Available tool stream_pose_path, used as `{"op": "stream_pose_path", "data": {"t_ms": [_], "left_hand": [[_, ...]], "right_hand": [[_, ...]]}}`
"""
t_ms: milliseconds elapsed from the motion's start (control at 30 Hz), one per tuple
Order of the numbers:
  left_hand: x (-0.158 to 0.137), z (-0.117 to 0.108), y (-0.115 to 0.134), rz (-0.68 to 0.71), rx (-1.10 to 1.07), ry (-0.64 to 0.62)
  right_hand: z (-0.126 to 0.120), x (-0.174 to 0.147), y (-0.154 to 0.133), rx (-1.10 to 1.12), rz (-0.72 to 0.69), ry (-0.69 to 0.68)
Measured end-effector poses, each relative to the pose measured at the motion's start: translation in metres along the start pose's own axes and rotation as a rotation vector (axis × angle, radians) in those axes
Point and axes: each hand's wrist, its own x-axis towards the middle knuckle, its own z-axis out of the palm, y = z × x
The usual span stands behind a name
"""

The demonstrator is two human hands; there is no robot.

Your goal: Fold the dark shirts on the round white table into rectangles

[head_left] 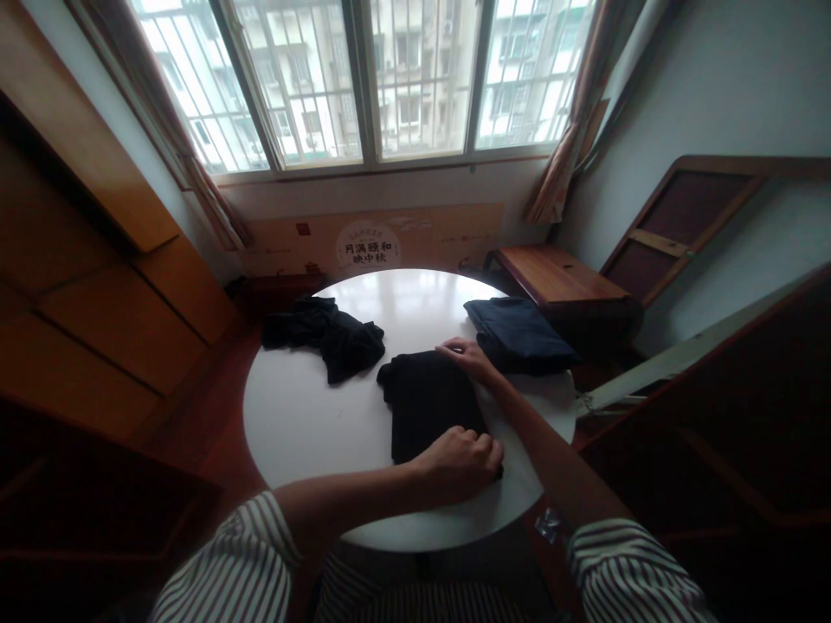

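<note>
A black folded garment point(432, 402) lies flat on the round white table point(299, 433). My left hand point(460, 463) reaches across from the left, its fingers curled closed on the garment's near right corner. At the far right corner is my right hand point(471, 356), thumb and fingers pinched together on the cloth's edge. Just beyond my right hand rests a neatly folded dark navy garment point(519, 333). A crumpled black garment point(338, 337) lies at the far left of the table, apart from both hands.
Behind the table stands a long printed cardboard box point(447, 234) under a barred window point(415, 86). A low wooden stand point(558, 272) is at the back right. Wooden cabinets point(97, 329) line the left. A small clear plastic piece point(549, 524) lies below the table's right edge.
</note>
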Motion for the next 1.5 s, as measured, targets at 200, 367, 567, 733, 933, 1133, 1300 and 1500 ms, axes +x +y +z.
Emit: {"op": "stream_pose_path", "data": {"t_ms": [200,367,567,733,933,1133,1300,1500], "left_hand": [[-0.003,0.018,0.009,0.257,0.073,0.040],[-0.009,0.012,0.013,0.200,0.014,0.069],[-0.038,-0.026,-0.014,-0.220,-0.144,0.175],[-0.085,-0.036,-0.076,-0.812,-0.133,0.320],[-0.094,0.000,-0.120,-1.115,-0.894,0.323],[-0.063,0.016,-0.116,-1.053,-1.408,0.410],[-0.056,0.016,-0.101,-0.904,-1.425,0.388],[-0.051,0.014,-0.086,-0.895,-1.633,0.455]], "right_hand": [[0.003,0.005,0.002,-0.055,-0.025,0.056],[0.009,0.007,0.005,0.000,0.035,0.097],[-0.011,0.000,-0.001,0.120,0.185,0.152],[-0.035,-0.024,-0.016,0.151,0.414,-0.007],[-0.029,-0.058,-0.036,0.089,0.571,-0.146],[-0.009,-0.081,-0.050,0.396,0.358,-0.172],[-0.003,-0.110,-0.057,0.551,0.340,-0.187],[-0.007,-0.129,-0.061,0.725,0.269,-0.110]]}}
